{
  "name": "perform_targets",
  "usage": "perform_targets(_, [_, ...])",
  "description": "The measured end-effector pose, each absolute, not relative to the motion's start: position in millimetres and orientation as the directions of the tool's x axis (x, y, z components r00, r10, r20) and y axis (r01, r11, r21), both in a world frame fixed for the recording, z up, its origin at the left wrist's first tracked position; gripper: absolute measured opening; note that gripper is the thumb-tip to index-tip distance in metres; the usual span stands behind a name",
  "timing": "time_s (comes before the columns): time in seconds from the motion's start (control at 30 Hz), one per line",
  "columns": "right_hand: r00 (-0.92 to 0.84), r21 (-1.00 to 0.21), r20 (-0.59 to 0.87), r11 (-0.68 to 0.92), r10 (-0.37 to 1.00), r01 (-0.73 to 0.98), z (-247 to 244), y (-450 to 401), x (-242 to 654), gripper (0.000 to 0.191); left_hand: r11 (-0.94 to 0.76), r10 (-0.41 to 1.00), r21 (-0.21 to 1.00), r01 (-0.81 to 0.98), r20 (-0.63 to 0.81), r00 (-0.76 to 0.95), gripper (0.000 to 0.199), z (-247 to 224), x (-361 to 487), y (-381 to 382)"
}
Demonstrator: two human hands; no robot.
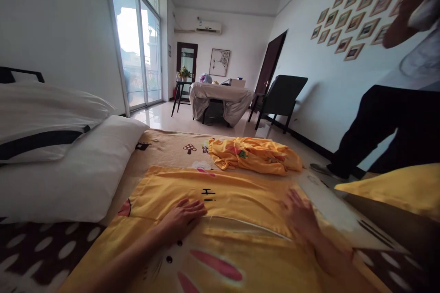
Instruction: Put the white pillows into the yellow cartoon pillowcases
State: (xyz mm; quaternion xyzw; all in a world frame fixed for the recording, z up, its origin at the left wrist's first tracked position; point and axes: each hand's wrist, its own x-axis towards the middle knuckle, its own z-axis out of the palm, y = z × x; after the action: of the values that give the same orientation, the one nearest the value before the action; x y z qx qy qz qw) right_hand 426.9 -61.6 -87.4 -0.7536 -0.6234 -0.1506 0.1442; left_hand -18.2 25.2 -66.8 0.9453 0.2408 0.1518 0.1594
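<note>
A yellow rabbit-print fabric cover (220,256) lies spread out in front of me, with a fold or opening edge running across its middle. My left hand (182,219) rests palm down on it, fingers stretched out, just below the printed letters. Toward the right side of the same cover, my right hand (300,213) also lies on the cloth with its fingers extended and slightly blurred. Neither hand grips anything. Beyond the cover, a crumpled yellow cloth (254,154) with a carrot print sits on a beige patterned blanket (172,144).
White pillows (79,169) are at the left. On the right stands a person (385,119) in dark trousers, near another yellow cloth (395,190). Farther back are a covered table (220,94), a dark chair (285,96) and a plant stand (182,84).
</note>
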Motion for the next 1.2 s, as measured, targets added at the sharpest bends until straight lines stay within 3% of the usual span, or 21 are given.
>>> perform_targets(0.13, [0.002,-0.067,0.197,0.011,0.980,0.998,-98.4,-53.5,379.7,0.056,-0.815,0.519,0.394,0.425,0.170,0.838,0.041,-65.7,-19.5,26.7])
perform_targets(0.23, [-0.007,-0.118,0.077,0.016,0.997,0.993,-98.3,-57.0,368.4,0.056,-0.820,0.507,0.388,0.421,0.149,0.849,0.041,-62.4,-21.3,27.9])
perform_targets(0.37, [0.130,-0.018,0.180,-0.128,0.975,0.992,-86.8,-70.0,388.1,0.050,-0.838,0.481,0.365,0.405,0.147,0.864,0.041,-63.1,-30.6,24.0])
perform_targets(0.47, [0.204,0.036,0.287,-0.223,0.936,0.974,-76.6,-78.3,395.7,0.047,-0.792,0.593,0.307,0.529,0.177,0.785,0.042,-68.6,-42.5,17.0])
perform_targets(0.57, [0.119,0.021,0.327,-0.133,0.938,0.991,-71.5,-82.2,375.0,0.048,-0.663,0.748,0.232,0.712,0.178,0.639,0.055,-73.3,-51.8,12.0])
perform_targets(0.7, [-0.063,-0.090,0.190,0.082,0.980,0.993,-77.6,-86.6,332.3,0.053,-0.641,0.767,0.202,0.740,0.168,0.619,0.057,-76.2,-59.1,12.8])
perform_targets(0.83, [-0.077,-0.108,0.169,0.097,0.983,0.989,-83.8,-92.3,329.8,0.053,-0.645,0.763,0.177,0.743,0.197,0.615,0.052,-82.3,-81.8,17.0])
perform_targets(1.0, [-0.018,0.009,0.367,0.016,0.930,1.000,-80.5,-102.8,321.0,0.047,-0.599,0.774,0.053,0.799,0.293,0.561,0.045,-80.4,-108.2,1.4])
perform_targets(1.07, [-0.029,-0.031,0.354,0.043,0.935,0.999,-75.1,-110.2,287.4,0.050,-0.615,0.757,0.031,0.788,0.300,0.580,0.047,-73.2,-94.9,-16.6])
perform_targets(1.2, [-0.324,-0.257,0.052,0.326,0.945,0.910,-63.4,-128.8,215.0,0.057,-0.789,0.614,0.151,0.596,0.232,0.754,0.060,-65.6,-56.0,-56.5])
